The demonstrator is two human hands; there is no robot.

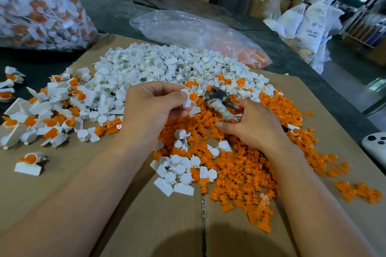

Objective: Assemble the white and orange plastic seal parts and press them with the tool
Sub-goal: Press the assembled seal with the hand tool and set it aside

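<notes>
My left hand (154, 106) pinches a white seal body with an orange insert in it (190, 97), held above the pile. My right hand (252, 123) grips the cloth-wrapped handles of the metal pressing tool (217, 95), which lies on the orange parts with its jaws pointing toward the seal. A heap of loose white parts (158, 67) lies behind the hands. A heap of loose orange parts (250, 173) spreads in front and to the right. Assembled white-and-orange seals (52, 110) lie scattered at the left.
Everything sits on flattened cardboard (125, 215) over a dark table. A big clear bag of assembled seals (39, 6) stands at the back left. A nearly flat plastic bag with orange parts (198, 31) lies behind the pile. A white remote-like device (376, 144) lies at the right edge.
</notes>
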